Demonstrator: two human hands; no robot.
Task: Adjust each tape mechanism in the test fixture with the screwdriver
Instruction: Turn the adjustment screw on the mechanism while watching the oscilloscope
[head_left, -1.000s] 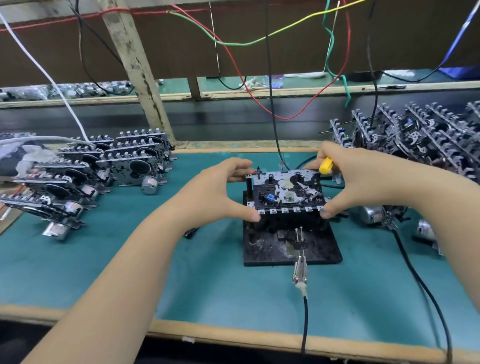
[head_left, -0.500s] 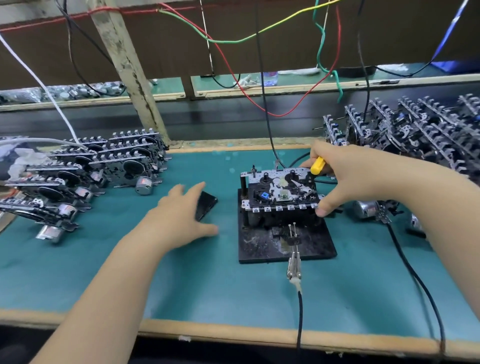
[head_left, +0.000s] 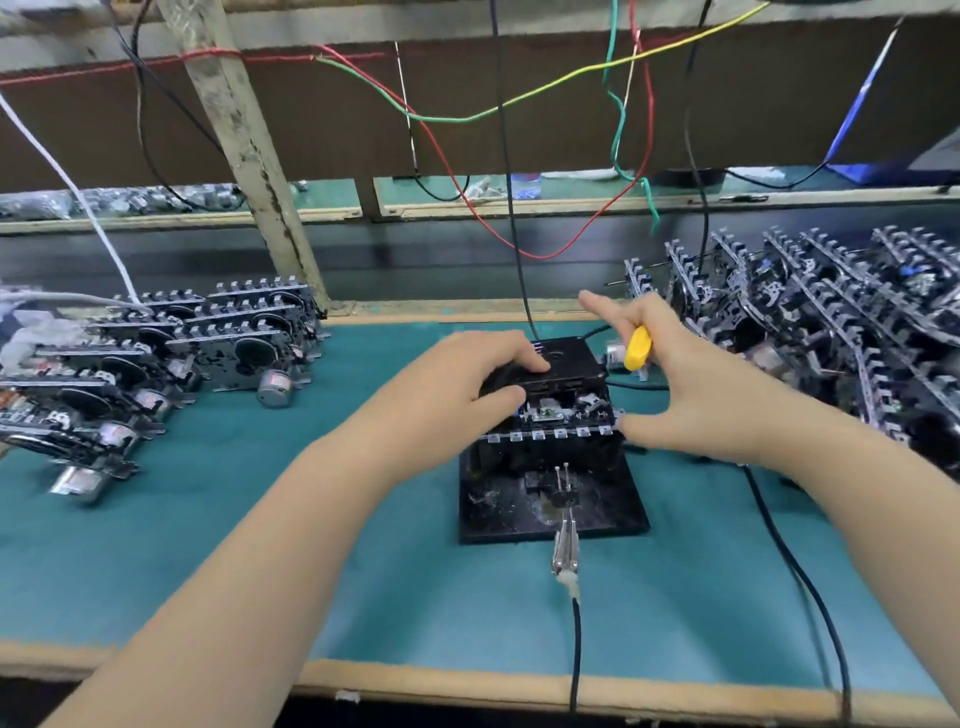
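Clip and cable lie nearest, at the fixture's near edge. On it sits the mechanism, steadied by the right hand's thumb, fingers curled round the yellow screwdriver. Left hand grips a black cassette over the deck (best lowered flat, seated fully before adjusting). Further mechanisms wait far right.

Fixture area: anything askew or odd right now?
Nothing looks damaged or spilled. The black cassette sits tilted on the tape mechanism in the test fixture, not flat, with the left hand gripping it. The right hand holds the yellow-handled screwdriver clear of it.
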